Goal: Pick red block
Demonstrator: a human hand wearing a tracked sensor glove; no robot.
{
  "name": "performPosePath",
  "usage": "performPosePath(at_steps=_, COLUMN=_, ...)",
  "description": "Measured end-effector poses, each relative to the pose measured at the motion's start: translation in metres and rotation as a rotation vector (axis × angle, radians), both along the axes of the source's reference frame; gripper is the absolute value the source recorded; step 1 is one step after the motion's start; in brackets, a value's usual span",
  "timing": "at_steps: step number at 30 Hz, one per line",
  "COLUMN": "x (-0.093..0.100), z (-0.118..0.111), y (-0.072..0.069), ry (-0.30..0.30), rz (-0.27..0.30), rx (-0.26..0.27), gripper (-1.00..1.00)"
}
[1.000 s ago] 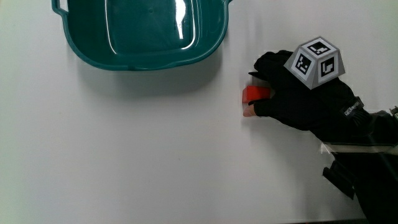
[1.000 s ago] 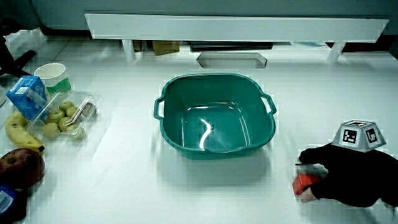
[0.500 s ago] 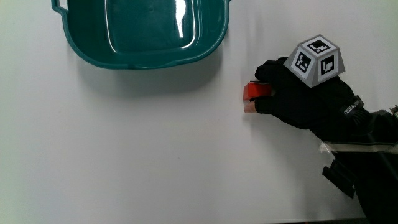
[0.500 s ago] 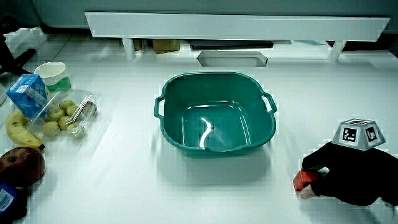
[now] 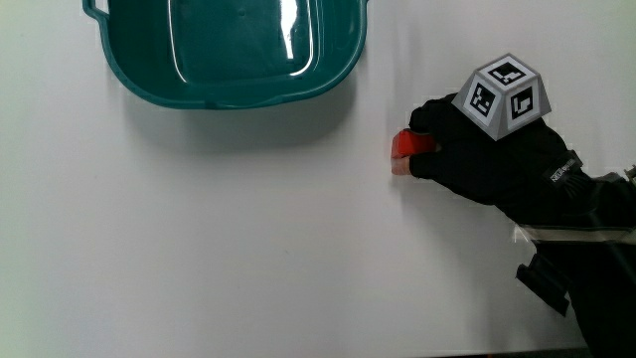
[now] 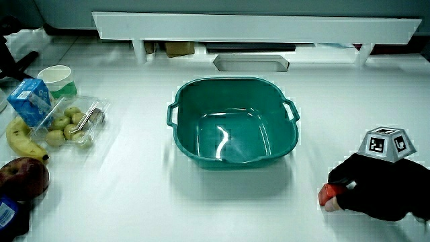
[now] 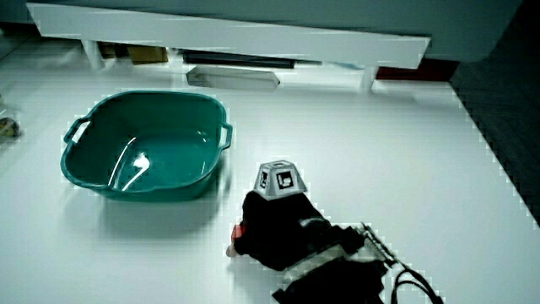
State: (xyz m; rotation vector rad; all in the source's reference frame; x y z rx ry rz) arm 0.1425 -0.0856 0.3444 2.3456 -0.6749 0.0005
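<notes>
Over the last 1 s the black-gloved hand (image 5: 477, 159) has closed tighter around the small red block (image 5: 403, 146), now mostly hidden by its fingers but apparently still on the white surface (image 5: 248, 249), nearer the person than the teal plastic basin (image 5: 234, 91); grasp looks set, lift pending.

The block (image 5: 401, 146) lies on the table (image 5: 248, 249), nearer to the person than the basin (image 5: 231, 50), with the hand (image 5: 487, 159) touching it. A carton (image 6: 30, 102), cup (image 6: 55, 80), fruit tray (image 6: 70, 122) and banana (image 6: 20, 141) sit well apart from the basin.
</notes>
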Motion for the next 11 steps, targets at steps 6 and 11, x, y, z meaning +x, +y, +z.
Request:
performPosePath(at_steps=6, x=0.008, z=-0.026, y=-0.007, ry=-0.057, rz=0.021, rx=0.039, gripper=1.00)
performPosePath(at_steps=11, x=0.012, z=-0.051, y=-0.012, ry=-0.045, rz=0.026, rx=0.106, gripper=1.00)
